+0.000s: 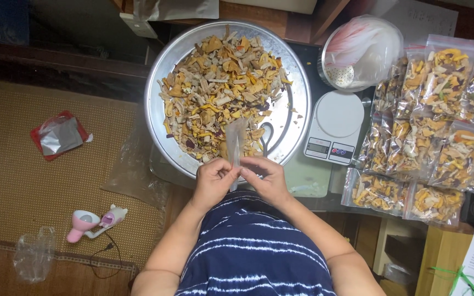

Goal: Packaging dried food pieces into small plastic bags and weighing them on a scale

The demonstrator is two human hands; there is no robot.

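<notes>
Pinching a small clear plastic bag at its lower end, both hands meet over the near rim of the metal tray: left hand and right hand, each grip closed on it, bag standing upright. Behind it, dried mixed slices heap in the tray. Right of that sits a white kitchen scale, then filled bags stacked alongside.

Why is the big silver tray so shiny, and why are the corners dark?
Head view: light from above glares off the bare metal tray and the filled clear bags; the top-left corner lies in shadow. Both hands and their empty bag look sharp.
</notes>
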